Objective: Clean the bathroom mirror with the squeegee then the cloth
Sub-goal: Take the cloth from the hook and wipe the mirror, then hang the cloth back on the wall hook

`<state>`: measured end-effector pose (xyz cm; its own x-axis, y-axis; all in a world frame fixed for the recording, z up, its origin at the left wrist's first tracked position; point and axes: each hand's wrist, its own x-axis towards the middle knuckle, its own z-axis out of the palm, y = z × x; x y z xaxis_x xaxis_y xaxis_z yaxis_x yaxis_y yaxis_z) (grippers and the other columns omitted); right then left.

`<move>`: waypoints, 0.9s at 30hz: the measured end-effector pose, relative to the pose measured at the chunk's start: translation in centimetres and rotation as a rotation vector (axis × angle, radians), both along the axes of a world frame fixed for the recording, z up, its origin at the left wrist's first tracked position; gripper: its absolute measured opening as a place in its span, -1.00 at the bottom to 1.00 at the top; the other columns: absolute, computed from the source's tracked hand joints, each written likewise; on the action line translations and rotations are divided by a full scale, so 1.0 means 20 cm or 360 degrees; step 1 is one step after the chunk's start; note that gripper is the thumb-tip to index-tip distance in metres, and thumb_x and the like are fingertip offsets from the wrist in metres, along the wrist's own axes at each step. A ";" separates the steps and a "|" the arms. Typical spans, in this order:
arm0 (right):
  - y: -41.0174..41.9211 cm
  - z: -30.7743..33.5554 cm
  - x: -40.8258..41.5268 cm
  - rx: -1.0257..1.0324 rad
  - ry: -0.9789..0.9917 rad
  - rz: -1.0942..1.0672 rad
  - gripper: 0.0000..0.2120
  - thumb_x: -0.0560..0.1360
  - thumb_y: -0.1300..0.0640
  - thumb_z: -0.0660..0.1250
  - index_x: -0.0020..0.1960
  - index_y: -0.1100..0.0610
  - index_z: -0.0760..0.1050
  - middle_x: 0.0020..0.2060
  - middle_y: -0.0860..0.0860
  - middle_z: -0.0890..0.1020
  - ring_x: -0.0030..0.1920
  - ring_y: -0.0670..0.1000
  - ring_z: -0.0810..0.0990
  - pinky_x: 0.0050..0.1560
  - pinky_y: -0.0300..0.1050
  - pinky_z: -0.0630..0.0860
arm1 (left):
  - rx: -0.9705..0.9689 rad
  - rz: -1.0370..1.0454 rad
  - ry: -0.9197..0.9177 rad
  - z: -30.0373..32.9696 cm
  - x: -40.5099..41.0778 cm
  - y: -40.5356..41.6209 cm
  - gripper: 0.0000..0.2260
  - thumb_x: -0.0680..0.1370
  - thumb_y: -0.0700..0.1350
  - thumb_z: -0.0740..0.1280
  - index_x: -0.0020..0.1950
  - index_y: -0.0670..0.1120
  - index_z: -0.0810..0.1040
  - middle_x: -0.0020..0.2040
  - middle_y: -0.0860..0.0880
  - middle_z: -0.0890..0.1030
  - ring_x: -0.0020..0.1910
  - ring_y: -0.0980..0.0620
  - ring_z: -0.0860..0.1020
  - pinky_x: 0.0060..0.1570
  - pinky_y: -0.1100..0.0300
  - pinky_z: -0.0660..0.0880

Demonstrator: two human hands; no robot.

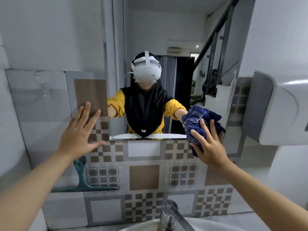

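The left hand lay flat on the tiles while the right hand pressed the cloth straight-fingered against the mirror; ungripped, it might slip down.

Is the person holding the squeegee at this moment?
No: the squeegee stands against the tiles, while the right hand presses the cloth to the mirror.

Checked cloth, glossy mirror, chrome tap
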<state>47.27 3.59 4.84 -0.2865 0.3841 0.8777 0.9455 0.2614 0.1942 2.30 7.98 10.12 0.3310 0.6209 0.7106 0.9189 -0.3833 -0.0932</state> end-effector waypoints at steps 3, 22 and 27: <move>-0.02 -0.01 0.06 -0.0043 0.0049 -0.0026 -0.52 0.56 -0.05 0.18 0.44 0.03 0.24 0.56 0.06 0.06 0.56 0.19 -0.14 0.36 0.23 0.17 | -0.0026 0.0004 -0.0019 0.01 0.01 -0.02 0.02 0.26 0.32 0.35 0.53 0.04 -0.12 0.55 -0.05 -0.24 0.52 -0.16 -0.12 0.36 -0.23 0.11; -0.51 0.11 -0.31 -0.0364 0.0964 0.0225 -0.35 0.50 0.23 0.39 0.48 0.09 0.14 0.37 0.15 0.47 0.31 0.29 0.47 0.32 0.53 0.15 | -0.0384 -0.0781 -0.0983 0.17 0.69 -0.75 -0.62 0.48 -0.12 0.38 0.29 -0.05 0.41 0.21 -0.01 0.57 0.19 0.14 0.52 0.23 0.08 0.47; -0.69 0.17 -0.53 -0.0677 0.1225 0.0474 -0.47 0.53 0.24 0.33 0.46 0.07 0.26 -0.01 -0.25 0.53 0.09 0.02 0.58 0.39 0.37 0.21 | -0.1021 -0.1037 -0.1103 0.14 0.84 -0.94 -0.83 0.55 -0.11 0.29 0.13 0.02 0.50 0.12 0.05 0.58 0.12 0.20 0.54 0.18 0.24 0.47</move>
